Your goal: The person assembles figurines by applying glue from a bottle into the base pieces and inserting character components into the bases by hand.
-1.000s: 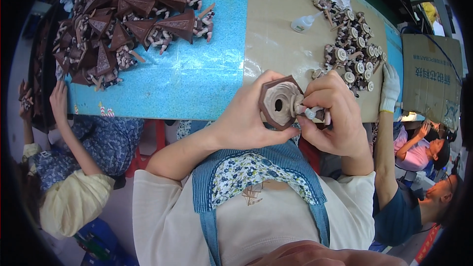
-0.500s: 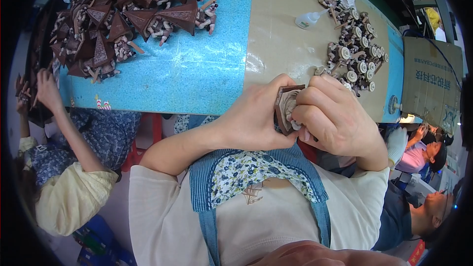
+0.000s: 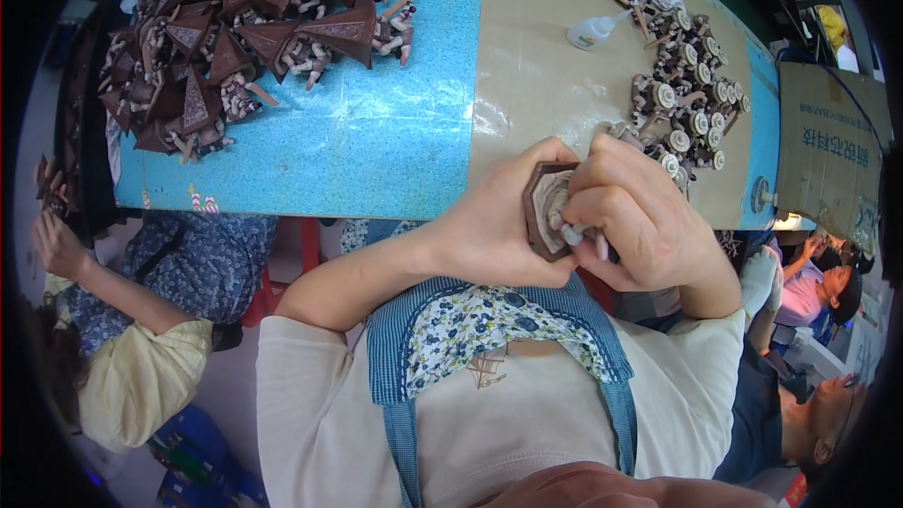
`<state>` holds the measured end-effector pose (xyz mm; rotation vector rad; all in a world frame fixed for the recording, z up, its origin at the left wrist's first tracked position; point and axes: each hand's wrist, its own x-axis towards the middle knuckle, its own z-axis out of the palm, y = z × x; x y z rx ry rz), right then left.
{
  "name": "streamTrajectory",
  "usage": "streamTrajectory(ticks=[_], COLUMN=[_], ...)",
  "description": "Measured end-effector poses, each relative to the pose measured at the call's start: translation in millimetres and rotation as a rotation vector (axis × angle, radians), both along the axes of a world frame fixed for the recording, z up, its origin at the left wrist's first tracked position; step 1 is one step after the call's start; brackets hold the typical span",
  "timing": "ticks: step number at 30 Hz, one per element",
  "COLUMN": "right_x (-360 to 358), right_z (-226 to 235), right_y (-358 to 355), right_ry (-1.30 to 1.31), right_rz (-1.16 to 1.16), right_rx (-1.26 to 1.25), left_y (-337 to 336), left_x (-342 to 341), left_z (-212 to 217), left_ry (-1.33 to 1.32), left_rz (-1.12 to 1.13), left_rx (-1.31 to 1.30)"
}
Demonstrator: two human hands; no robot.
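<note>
My left hand [image 3: 489, 224] is wrapped around a brown, hollow, angular piece [image 3: 533, 216], held just off the table's near edge. Its open end faces up toward me and shows a cream, folded-looking inside [image 3: 548, 196]. Closed in a pinch, my right hand [image 3: 644, 216] has its fingertips at that opening, on a small pale part [image 3: 571, 233]. Those fingers cover most of the small part, so its kind is hidden.
Brown cone-shaped pieces with small figures [image 3: 216, 47] are heaped at the far left. Several figures with round cream bases [image 3: 691, 99] crowd the right side, near a white squeeze bottle [image 3: 591, 33]. A cardboard box [image 3: 828, 132] stands at the right; a co-worker's hand [image 3: 61, 245] is at the left.
The brown piece has turned so more of its opening shows, and my right fingers have shifted at it. The co-worker's hand at the left has moved down and outward.
</note>
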<state>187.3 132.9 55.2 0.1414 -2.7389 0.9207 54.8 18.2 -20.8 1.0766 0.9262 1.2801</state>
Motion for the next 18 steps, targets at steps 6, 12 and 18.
streamTrajectory(ticks=[6,12,18], right_x=[0,0,3], right_z=[5,5,-11], right_y=[10,36,31], right_ry=[-0.079,0.003,0.128], right_rz=[-0.091,0.091,0.118], right_rx=[-0.273,-0.177,-0.242], left_y=[3,14,2], left_x=[-14,-27,-19], left_z=[-3,-12,-4], left_ry=[-0.233,-0.417,-0.699], left_rz=[-0.155,-0.415,-0.364], left_rx=[-0.071,-0.189,-0.303])
